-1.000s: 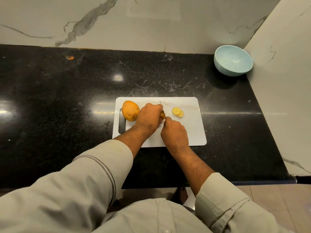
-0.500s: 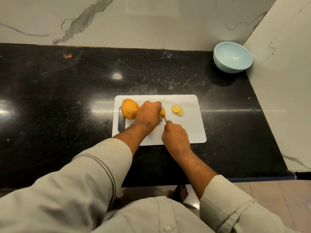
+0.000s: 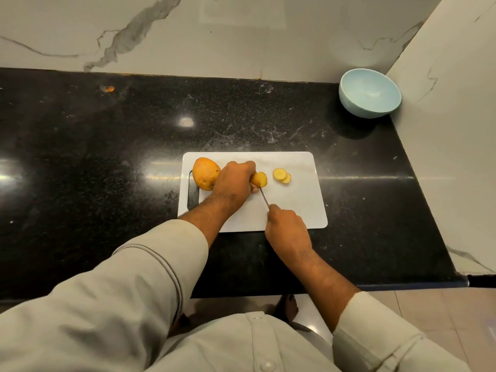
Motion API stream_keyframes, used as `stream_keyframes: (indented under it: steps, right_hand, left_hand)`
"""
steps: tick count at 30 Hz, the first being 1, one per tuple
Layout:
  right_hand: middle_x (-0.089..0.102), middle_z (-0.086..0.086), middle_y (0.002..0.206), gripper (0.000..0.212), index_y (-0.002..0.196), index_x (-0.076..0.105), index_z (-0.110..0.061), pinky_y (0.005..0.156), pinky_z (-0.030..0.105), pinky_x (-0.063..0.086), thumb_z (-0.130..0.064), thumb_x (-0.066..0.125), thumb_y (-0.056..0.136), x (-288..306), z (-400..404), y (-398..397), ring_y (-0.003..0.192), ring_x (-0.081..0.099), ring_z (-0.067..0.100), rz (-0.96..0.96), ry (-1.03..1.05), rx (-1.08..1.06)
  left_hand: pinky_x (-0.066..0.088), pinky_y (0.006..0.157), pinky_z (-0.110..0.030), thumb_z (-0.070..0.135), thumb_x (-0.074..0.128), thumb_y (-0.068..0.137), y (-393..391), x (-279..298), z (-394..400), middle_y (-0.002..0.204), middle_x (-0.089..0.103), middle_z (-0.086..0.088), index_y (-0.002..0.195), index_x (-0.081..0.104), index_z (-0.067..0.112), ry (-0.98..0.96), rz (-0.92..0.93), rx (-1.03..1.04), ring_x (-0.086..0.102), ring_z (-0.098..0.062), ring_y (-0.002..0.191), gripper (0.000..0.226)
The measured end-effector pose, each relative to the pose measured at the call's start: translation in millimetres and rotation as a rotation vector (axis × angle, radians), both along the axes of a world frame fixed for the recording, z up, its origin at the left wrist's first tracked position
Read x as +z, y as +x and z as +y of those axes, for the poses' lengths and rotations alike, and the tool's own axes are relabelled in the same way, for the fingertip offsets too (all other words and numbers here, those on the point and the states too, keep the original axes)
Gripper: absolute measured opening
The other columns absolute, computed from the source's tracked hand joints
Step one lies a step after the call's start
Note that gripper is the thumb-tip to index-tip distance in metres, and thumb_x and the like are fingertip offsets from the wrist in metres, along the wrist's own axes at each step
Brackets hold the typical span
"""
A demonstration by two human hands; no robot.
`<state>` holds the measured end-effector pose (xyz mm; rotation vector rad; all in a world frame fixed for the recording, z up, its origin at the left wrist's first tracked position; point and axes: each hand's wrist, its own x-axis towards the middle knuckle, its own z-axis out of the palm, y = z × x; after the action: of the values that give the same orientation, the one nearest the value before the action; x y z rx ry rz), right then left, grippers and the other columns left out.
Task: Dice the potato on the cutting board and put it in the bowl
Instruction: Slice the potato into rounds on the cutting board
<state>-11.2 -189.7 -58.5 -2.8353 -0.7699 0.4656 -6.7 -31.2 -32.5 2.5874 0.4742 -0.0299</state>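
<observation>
Looking down from the head view, we saw the left hand (image 3: 234, 181) curled over a small potato (image 3: 259, 179) on the board (image 3: 295, 208), with only its cut end showing past the fingers. Our right hand (image 3: 288, 229) gripped the handle of a knife (image 3: 264, 196), whose thin blade ran up to the near side of that potato. A second earlier the right hand had sat close against the left, with the blade across the potato; now it had drawn back toward us, more of the blade showed, and the cut end stood clear of the fingers. We judged this the drawing stroke of another slice, so the work was still at slicing, and dicing had not begun. Two slices (image 3: 281, 175) lay overlapping just right of the potato, as they had before. A larger whole potato (image 3: 206, 173) rested at the board's left end, beside its handle slot, untouched.

The bowl (image 3: 349, 100) stood well apart, in the far right corner of the table (image 3: 107, 170) against the wall. We could see nothing in it, so no potato had reached it yet.
</observation>
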Motion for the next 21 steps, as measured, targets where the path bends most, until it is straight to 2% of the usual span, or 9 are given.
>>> stream_keyframes:
  steps: [4, 8, 13, 18, 21]
  right_hand:
    - [0.066, 0.007, 0.095, 0.019, 0.112, 0.053, -0.012, 0.072, 0.033, 0.053, -0.023, 0.042, 0.100, 4.2, -14.4, 3.3, 0.079, 0.063, 0.022, -0.059, 0.033, -0.049]
    - [0.067, 0.007, 0.094, 0.021, 0.114, 0.055, -0.011, 0.072, 0.032, 0.054, -0.022, 0.044, 0.100, 5.3, -12.9, 1.4, 0.078, 0.064, 0.021, -0.071, 0.069, -0.077]
    - [0.067, 0.006, 0.089, 0.019, 0.111, 0.056, -0.010, 0.067, 0.032, 0.055, -0.020, 0.044, 0.100, 6.9, 6.3, 2.0, 0.072, 0.063, 0.020, -0.104, 0.135, -0.101]
    - [0.068, 0.007, 0.091, 0.023, 0.115, 0.058, -0.011, 0.066, 0.032, 0.053, -0.022, 0.043, 0.101, 11.1, 27.4, 5.8, 0.075, 0.064, 0.021, -0.126, 0.199, -0.104]
    - [0.068, 0.007, 0.092, 0.024, 0.115, 0.058, -0.011, 0.064, 0.030, 0.052, -0.022, 0.043, 0.101, 10.0, 30.8, 5.4, 0.074, 0.064, 0.020, -0.132, 0.194, -0.094]
  left_hand:
    - [0.046, 0.069, -0.031, 0.017, 0.066, 0.088, -0.4, -1.3, 1.3, 0.095, 0.065, -0.008, 0.098, 0.060, 0.014, -0.008, 0.001, 0.000, 0.054, -0.019, 0.084, 0.012]
    - [0.047, 0.071, -0.031, 0.018, 0.065, 0.089, -0.5, -1.0, 0.4, 0.096, 0.064, -0.008, 0.101, 0.060, 0.015, -0.005, 0.011, 0.004, 0.053, -0.019, 0.086, 0.013]
    - [0.044, 0.068, -0.029, 0.017, 0.064, 0.089, -1.2, 1.8, -1.4, 0.096, 0.061, -0.008, 0.101, 0.060, 0.015, 0.009, 0.025, 0.011, 0.050, -0.018, 0.084, 0.013]
    - [0.038, 0.065, -0.028, 0.015, 0.064, 0.088, -3.5, 7.3, -3.0, 0.094, 0.059, -0.009, 0.094, 0.056, 0.019, 0.002, 0.027, 0.008, 0.049, -0.017, 0.082, 0.010]
    - [0.040, 0.066, -0.027, 0.015, 0.063, 0.090, -3.3, 10.1, -3.6, 0.096, 0.061, -0.010, 0.100, 0.059, 0.015, 0.018, 0.038, -0.002, 0.051, -0.018, 0.082, 0.011]
